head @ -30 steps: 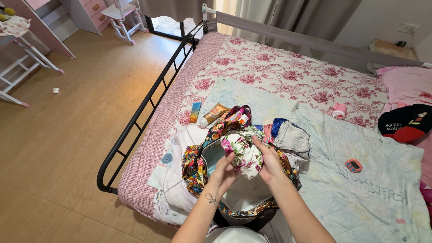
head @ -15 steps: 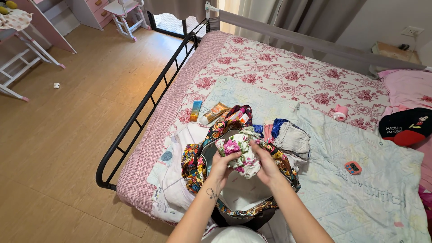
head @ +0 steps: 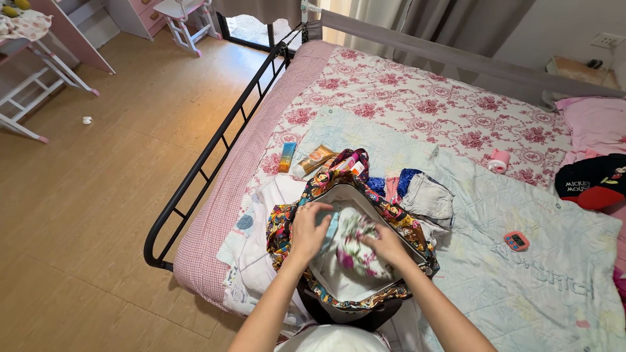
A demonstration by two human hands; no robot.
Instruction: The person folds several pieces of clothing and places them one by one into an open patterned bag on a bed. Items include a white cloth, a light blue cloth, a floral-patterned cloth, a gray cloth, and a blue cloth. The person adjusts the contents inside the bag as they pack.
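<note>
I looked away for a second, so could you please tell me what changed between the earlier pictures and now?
Both hands lowered the floral garment from above the colourful bag into its open mouth. The left hand and right hand now press it down inside. The tubes, folded clothes and small orange timer stayed put.

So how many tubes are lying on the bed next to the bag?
2 that I can see clearly: a blue and orange tube nearest the bed rail, and an orange and white tube beside it. More small items poke out behind the bag, partly hidden.
</note>
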